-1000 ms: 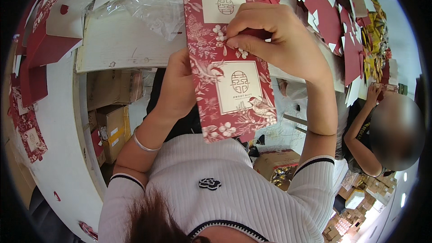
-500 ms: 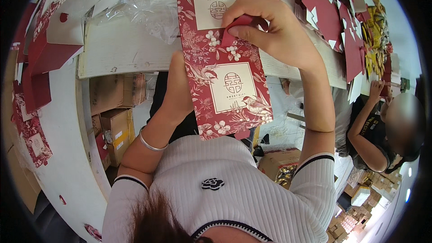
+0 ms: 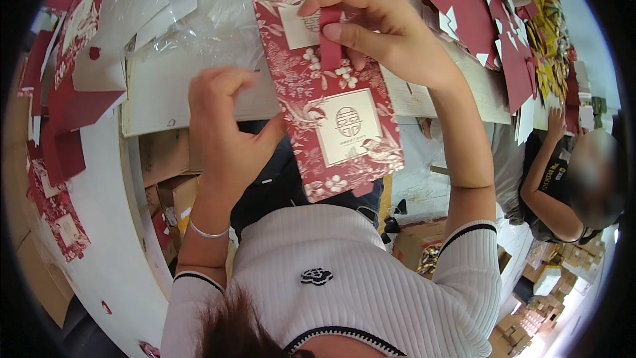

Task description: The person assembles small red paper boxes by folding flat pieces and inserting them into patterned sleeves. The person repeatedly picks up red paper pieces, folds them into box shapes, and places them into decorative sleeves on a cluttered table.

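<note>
A long red gift box (image 3: 348,126), printed with birds and berries and bearing two cream panels, hangs tilted in front of me over the near table edge. A loop of red ribbon (image 3: 330,56) comes out of its face. My right hand (image 3: 401,43) pinches that ribbon between thumb and fingers, its fingertips over the upper panel. Left of the box, my left hand (image 3: 228,116) has its thumb spread away and its fingers loosely bent, slightly blurred. The thumb tip is at the box's left edge; whether it touches I cannot tell. That hand holds nothing.
Crumpled clear plastic (image 3: 222,20) lies on the white table (image 3: 156,109). Red and white card pieces (image 3: 454,3) pile up at the far right, beside yellow packets (image 3: 553,10). Red cartons (image 3: 89,109) stand left. Cardboard boxes (image 3: 165,159) sit under the table. A co-worker (image 3: 550,192) is at right.
My left hand has come away from the box's side and moved left, its fingers lifting. The box has swung a little, and the ribbon loop now shows more straightened under my right fingers.
</note>
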A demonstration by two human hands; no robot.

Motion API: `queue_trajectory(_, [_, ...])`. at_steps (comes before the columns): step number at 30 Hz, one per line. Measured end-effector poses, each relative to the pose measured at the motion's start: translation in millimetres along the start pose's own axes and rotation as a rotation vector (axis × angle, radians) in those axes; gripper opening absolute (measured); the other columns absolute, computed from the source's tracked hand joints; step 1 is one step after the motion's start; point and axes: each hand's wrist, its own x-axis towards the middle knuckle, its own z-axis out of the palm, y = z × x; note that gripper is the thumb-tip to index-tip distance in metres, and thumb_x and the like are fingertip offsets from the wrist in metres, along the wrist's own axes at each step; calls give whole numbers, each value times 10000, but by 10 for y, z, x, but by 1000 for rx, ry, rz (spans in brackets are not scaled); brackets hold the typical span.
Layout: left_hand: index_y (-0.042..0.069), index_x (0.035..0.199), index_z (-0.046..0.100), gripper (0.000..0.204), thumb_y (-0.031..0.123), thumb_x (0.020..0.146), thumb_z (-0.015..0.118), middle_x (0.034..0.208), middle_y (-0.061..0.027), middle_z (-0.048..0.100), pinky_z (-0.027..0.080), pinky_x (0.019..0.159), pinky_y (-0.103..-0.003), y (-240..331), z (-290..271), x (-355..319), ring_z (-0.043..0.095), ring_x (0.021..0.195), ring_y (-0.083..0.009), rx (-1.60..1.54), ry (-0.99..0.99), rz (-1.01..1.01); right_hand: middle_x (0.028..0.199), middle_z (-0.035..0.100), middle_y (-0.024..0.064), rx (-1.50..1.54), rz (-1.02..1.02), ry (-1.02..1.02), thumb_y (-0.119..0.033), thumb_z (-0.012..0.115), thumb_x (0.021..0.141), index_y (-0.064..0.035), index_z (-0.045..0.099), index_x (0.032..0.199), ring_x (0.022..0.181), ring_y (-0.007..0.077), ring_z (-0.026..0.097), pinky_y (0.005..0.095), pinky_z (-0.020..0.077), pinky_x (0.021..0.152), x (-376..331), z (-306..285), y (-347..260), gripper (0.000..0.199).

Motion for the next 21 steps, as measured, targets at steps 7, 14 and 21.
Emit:
queue_trajectory(7, [59,964,646,236,147,760,564,1005,-94,608,271,974,-484,-73,-31,563,542,979,-293,98,19,591,859,585,134,746,-40,403,-31,435,855,11,409,1149,696,199,628,232,480,599,157,-165,-24,298])
queue_trajectory(14, [-81,1001,544,257,140,884,484,983,-140,588,421,800,-294,-102,-323,717,549,868,-165,-507,214,77,1401,215,139,-123,-362,79,-112,572,609,-86,161,1380,1299,246,204,394,201,1036,-270,-265,-182,874])
queue_trajectory(21, [-56,1020,521,259,170,896,494,953,-102,579,435,728,-253,499,91,1061,537,811,-114,-619,112,-19,1359,288,139,235,-233,220,-312,780,595,-61,170,1372,1249,265,302,383,229,1018,-759,-447,-223,1019])
